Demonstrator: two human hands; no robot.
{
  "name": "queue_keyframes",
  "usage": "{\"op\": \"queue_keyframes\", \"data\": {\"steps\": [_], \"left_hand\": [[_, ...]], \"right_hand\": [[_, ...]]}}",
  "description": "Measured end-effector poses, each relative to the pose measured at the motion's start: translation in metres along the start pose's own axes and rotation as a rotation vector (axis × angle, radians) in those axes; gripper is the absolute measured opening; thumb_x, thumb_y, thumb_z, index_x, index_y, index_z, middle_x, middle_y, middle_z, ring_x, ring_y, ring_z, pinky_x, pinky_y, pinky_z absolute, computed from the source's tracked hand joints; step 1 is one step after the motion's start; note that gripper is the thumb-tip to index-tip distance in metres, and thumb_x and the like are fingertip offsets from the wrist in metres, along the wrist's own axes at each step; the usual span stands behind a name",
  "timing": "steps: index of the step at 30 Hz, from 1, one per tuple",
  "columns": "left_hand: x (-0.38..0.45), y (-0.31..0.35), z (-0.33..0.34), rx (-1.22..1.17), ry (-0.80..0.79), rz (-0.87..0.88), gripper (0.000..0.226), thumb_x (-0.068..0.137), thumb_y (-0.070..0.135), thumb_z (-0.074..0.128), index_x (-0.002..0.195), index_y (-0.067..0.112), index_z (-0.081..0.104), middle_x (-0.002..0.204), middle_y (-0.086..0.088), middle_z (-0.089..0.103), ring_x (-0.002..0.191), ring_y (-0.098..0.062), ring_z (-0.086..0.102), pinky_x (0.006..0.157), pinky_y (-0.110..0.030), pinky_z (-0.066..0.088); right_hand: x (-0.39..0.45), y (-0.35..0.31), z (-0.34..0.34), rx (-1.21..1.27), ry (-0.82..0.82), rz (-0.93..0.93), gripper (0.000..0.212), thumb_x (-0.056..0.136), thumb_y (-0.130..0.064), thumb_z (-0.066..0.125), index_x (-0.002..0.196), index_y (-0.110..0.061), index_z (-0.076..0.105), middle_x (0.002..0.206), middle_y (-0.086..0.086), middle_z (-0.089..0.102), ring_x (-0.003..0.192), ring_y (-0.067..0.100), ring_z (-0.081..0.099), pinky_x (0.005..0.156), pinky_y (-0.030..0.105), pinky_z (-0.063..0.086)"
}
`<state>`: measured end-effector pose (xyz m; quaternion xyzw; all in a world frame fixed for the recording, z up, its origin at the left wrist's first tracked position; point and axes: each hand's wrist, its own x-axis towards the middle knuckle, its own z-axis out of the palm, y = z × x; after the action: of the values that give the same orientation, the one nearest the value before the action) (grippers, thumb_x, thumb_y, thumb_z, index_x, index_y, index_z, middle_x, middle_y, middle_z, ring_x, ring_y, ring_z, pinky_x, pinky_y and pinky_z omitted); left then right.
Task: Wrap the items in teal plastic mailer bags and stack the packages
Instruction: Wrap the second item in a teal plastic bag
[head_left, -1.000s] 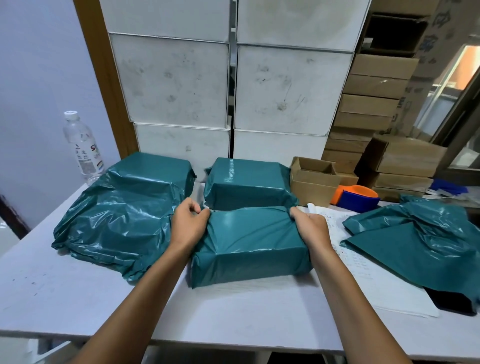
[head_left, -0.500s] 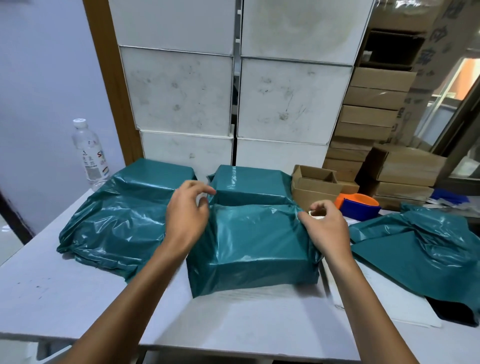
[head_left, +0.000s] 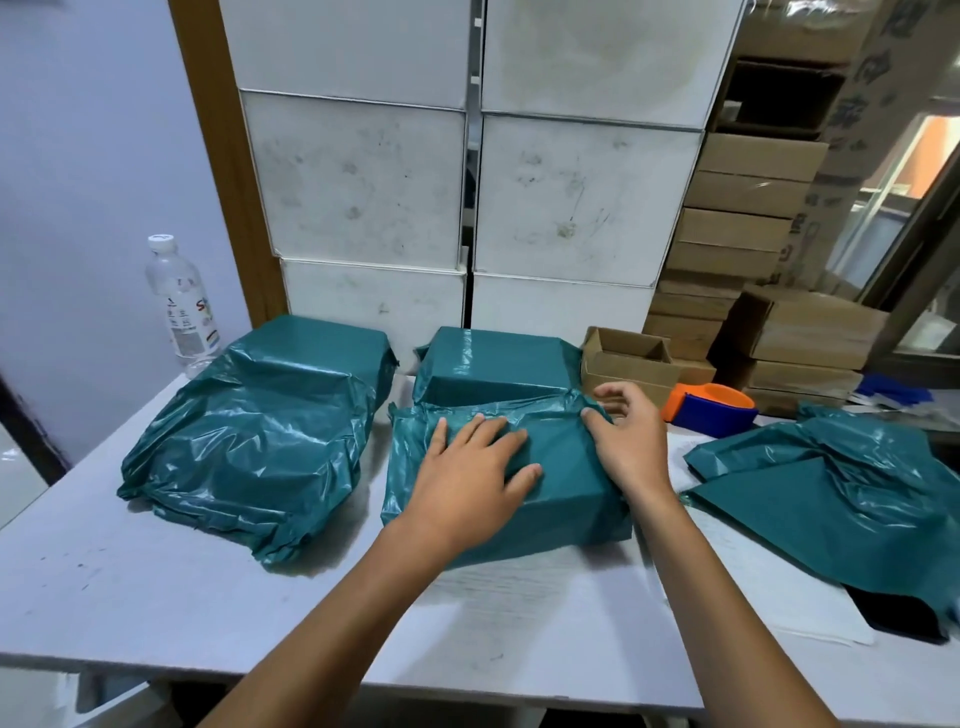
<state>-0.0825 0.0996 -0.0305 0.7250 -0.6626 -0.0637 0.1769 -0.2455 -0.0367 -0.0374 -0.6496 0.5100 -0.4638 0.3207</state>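
- Since the earlier frame, the left hand has been shifted from the package's left end onto its top, laid flat, fingers spread.
- At the right edge, the mailer's crumpled plastic is pinched by the right hand.
- Mid-table, the half-wrapped teal package is pressed against a finished teal package.

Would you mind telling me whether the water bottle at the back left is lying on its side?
No, the water bottle stands upright with its white cap on top, behind the large teal package on the table's left side.
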Motion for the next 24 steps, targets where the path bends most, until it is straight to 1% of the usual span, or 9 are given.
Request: {"op": "queue_keyframes", "data": {"steps": [5,9,12,15,17,19,20,22,24], "left_hand": [[0.004,-0.004,0.003,-0.005,-0.015,-0.064,0.068,0.1,0.072,0.035,0.161,0.041,0.035,0.174,0.007,0.024,0.163,-0.018,0.011,0.132,-0.045,-0.001],[0.004,-0.008,0.005,0.013,0.04,-0.057,0.067,0.097,0.075,0.038,0.157,0.044,0.041,0.167,0.006,0.037,0.155,-0.018,0.025,0.13,-0.043,0.008],[0.005,-0.01,0.006,0.018,0.036,-0.043,0.067,0.096,0.075,0.038,0.156,0.045,0.042,0.163,0.008,0.04,0.152,-0.017,0.028,0.129,-0.044,0.009],[0.006,-0.01,0.007,0.022,0.039,-0.029,0.065,0.097,0.075,0.038,0.154,0.045,0.044,0.162,0.007,0.041,0.151,-0.018,0.03,0.129,-0.044,0.01],[0.005,-0.01,0.006,0.022,0.044,-0.026,0.063,0.097,0.073,0.039,0.153,0.044,0.045,0.162,0.007,0.042,0.151,-0.018,0.031,0.129,-0.044,0.011],[0.004,-0.009,0.005,0.017,0.041,-0.027,0.063,0.097,0.072,0.041,0.153,0.044,0.044,0.162,0.008,0.042,0.151,-0.017,0.031,0.129,-0.045,0.01],[0.004,-0.009,0.005,0.012,0.037,-0.029,0.064,0.097,0.072,0.041,0.154,0.044,0.043,0.162,0.009,0.042,0.151,-0.017,0.03,0.129,-0.045,0.009],[0.005,-0.01,0.004,-0.004,0.031,-0.033,0.065,0.097,0.073,0.042,0.155,0.045,0.042,0.161,0.011,0.042,0.152,-0.015,0.029,0.129,-0.047,0.008],[0.006,-0.013,0.003,-0.036,0.024,-0.043,0.066,0.094,0.076,0.043,0.154,0.047,0.042,0.159,0.015,0.043,0.151,-0.013,0.03,0.128,-0.05,0.01]], "right_hand": [[0.004,0.009,0.004,-0.178,-0.032,-0.027,0.009,0.09,-0.018,0.08,0.088,-0.021,0.072,0.088,-0.011,0.072,0.093,0.02,0.07,0.081,0.035,0.054],[0.002,-0.009,0.0,-0.413,-0.021,-0.115,0.007,0.096,-0.022,0.072,0.102,-0.024,0.073,0.108,-0.004,0.074,0.103,0.022,0.068,0.077,0.033,0.049],[-0.009,-0.036,0.0,-0.41,0.048,-0.361,0.016,0.1,-0.016,0.063,0.11,-0.022,0.074,0.117,-0.005,0.074,0.108,0.021,0.066,0.08,0.033,0.049],[-0.016,-0.055,0.013,-0.406,-0.148,-0.509,0.023,0.104,-0.018,0.056,0.118,-0.02,0.073,0.123,-0.003,0.075,0.114,0.018,0.065,0.094,0.032,0.049],[-0.015,-0.05,0.025,-0.59,-0.347,-0.443,0.028,0.107,-0.028,0.047,0.122,-0.022,0.07,0.128,0.0,0.073,0.12,0.023,0.062,0.1,0.04,0.049],[-0.012,-0.038,0.03,-0.701,-0.544,-0.267,0.036,0.108,-0.039,0.035,0.109,-0.027,0.069,0.126,0.0,0.073,0.117,0.027,0.059,0.1,0.046,0.048],[-0.011,-0.033,0.03,-0.661,-0.602,-0.191,0.039,0.108,-0.043,0.032,0.099,-0.029,0.067,0.121,-0.003,0.073,0.114,0.025,0.056,0.099,0.047,0.046],[-0.007,-0.028,0.029,-0.555,-0.611,-0.148,0.04,0.106,-0.047,0.034,0.081,-0.032,0.061,0.103,-0.01,0.071,0.108,0.022,0.055,0.097,0.047,0.046],[-0.003,-0.026,0.027,-0.453,-0.598,-0.148,0.043,0.105,-0.045,0.04,0.072,-0.029,0.061,0.086,-0.009,0.069,0.097,0.023,0.06,0.09,0.047,0.05]]}}
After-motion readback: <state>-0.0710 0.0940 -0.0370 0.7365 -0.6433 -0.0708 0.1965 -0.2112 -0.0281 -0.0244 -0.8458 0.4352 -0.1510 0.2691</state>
